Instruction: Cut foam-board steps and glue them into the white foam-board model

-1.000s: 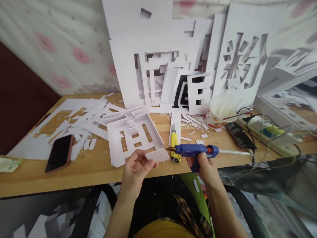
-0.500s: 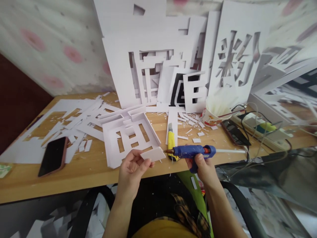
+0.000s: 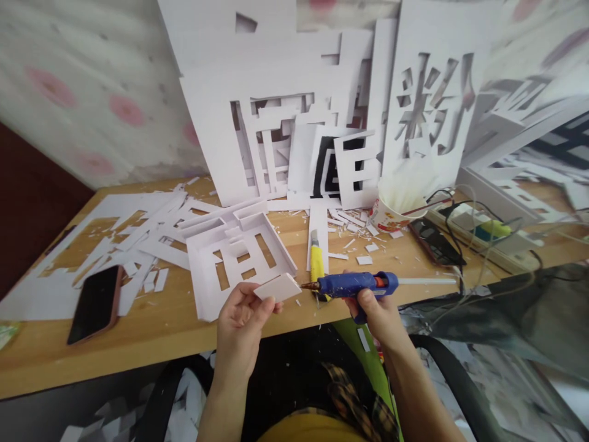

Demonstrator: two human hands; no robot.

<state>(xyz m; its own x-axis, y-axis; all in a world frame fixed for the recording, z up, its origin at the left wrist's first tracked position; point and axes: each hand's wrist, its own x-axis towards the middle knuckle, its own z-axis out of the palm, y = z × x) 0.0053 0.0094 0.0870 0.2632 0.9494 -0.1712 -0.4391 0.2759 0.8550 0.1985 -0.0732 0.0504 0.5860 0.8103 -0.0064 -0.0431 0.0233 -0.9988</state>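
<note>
Between thumb and fingers, my left hand (image 3: 246,313) pinches a small white foam board strip (image 3: 278,287) above the table's front edge. My right hand (image 3: 375,310) is wrapped round the handle of a blue glue gun (image 3: 352,283), a clear glue stick (image 3: 427,281) sticking out of its back. The nozzle points left at the strip's right end; whether it touches cannot be told. Behind my left hand lies a white raised-edge character form (image 3: 209,258) with cut-out slots. A yellow utility knife (image 3: 316,261) lies behind the nozzle.
A phone (image 3: 94,304) lies at the left near white offcuts (image 3: 156,230). Cut-out boards (image 3: 207,123) lean on the wall. A paper cup (image 3: 396,212) of glue sticks, a dark phone (image 3: 437,242) and a power strip (image 3: 488,239) with loose cables are at the right.
The camera view has shifted slightly. The strip in my left hand has tilted a little, and both hands stay close together with the nozzle near the strip's end.
</note>
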